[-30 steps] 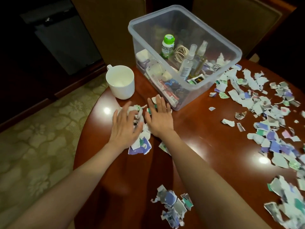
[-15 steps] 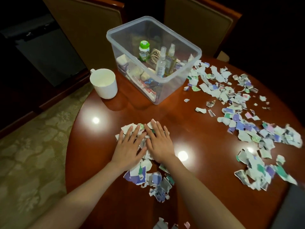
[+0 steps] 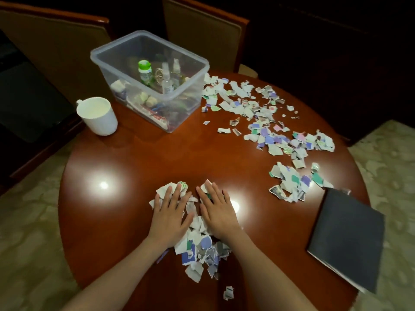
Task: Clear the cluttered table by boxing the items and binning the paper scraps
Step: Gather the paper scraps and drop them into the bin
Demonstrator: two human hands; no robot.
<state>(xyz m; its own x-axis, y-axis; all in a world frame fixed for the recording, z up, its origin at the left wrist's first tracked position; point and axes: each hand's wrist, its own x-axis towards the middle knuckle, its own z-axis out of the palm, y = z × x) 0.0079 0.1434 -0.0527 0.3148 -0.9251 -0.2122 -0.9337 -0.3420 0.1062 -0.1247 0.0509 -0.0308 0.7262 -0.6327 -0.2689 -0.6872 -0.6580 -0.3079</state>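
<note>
Clear box (image 3: 116, 41) of spray bottles (image 3: 167, 83), mug (image 3: 98, 117) beside; left hand (image 3: 169, 217), right hand (image 3: 216, 212) flat on paper scraps (image 3: 202, 248)

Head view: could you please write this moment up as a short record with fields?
table: round, glossy brown wood
left hand: flat on the scrap pile, fingers straight
right hand: flat on the same pile, beside the left
scrap pile: torn paper under and below both hands
loose scraps: spread across the table's right side
box: clear plastic, open, holds green-capped bottle, spray bottles, small items
mug: white, left of the box
notebook: dark, closed, at the right edge
</note>
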